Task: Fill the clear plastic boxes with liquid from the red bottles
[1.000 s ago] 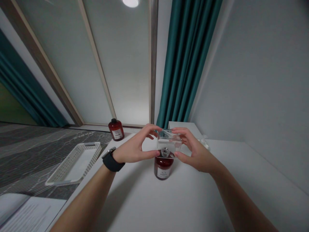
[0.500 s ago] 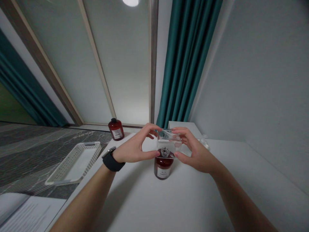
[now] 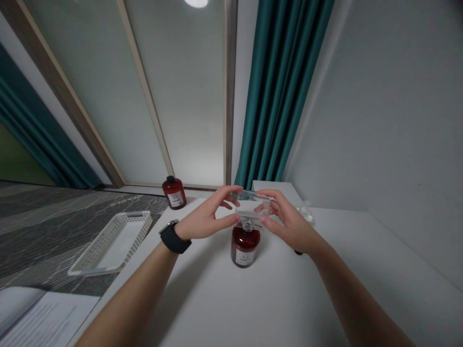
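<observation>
Between both hands is a clear, see-through box [image 3: 253, 203], held near the neck of a dark red bottle [image 3: 245, 246]. My left hand [image 3: 211, 214] grips the box's left side, thumb low and fingers at the top edge; a dark watch is on that wrist. My right hand [image 3: 289, 221] pinches the right side in the same way. The bottle stands upright on the white table, its white label facing me and a clear ring-like neck showing under the box. Whether the box touches the bottle I cannot tell.
A second dark red bottle [image 3: 174, 193] with a black cap stands at the table's far left corner. Left of the table are a white perforated basket [image 3: 125, 243] and an open book [image 3: 50, 315]. Crumpled clear plastic [image 3: 306, 212] and a small black object [image 3: 298, 252] lie by my right hand.
The clear box has risen slightly and tilted, uncovering more of the bottle's shoulder. My left wrist has shifted a little right. A small black object now shows beneath my right wrist.
</observation>
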`<action>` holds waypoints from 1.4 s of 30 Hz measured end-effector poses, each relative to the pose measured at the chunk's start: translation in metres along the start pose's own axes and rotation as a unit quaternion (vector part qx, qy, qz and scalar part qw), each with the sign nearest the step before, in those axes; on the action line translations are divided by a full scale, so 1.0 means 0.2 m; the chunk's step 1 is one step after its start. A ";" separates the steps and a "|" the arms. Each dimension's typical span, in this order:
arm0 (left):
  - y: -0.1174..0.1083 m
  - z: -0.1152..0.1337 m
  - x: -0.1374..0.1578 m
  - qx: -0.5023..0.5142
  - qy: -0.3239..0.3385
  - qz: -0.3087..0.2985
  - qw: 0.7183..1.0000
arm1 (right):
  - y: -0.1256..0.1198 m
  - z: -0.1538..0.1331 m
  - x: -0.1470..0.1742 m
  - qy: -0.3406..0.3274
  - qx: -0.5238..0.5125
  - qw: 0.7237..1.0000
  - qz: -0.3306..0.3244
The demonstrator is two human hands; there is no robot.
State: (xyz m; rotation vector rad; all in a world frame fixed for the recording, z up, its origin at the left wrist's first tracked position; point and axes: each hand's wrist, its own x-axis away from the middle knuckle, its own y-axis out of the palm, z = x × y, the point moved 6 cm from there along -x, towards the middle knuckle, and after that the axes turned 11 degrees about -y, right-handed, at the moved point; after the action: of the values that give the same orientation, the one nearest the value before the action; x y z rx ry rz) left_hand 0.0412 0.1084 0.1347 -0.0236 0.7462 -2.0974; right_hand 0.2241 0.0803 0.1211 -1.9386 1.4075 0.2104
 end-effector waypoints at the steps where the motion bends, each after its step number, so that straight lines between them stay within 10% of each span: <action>1: 0.01 -0.02 -0.01 0.019 -0.012 0.000 1.000 | 0.00 0.02 0.00 0.017 -0.009 1.000 0.010; 21: 0.06 -0.14 -0.05 0.125 -0.100 0.015 0.987 | 0.04 0.09 -0.02 0.127 -0.060 0.983 0.117; 42: 0.05 -0.14 -0.04 0.103 -0.041 -0.002 0.994 | 0.04 0.10 0.00 0.121 -0.070 0.985 0.104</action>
State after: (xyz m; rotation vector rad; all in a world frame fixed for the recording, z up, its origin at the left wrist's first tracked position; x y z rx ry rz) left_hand 0.0449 0.1237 0.1093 0.0017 0.4792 -2.1529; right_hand 0.2235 0.0916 0.1028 -1.9814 1.8003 0.1793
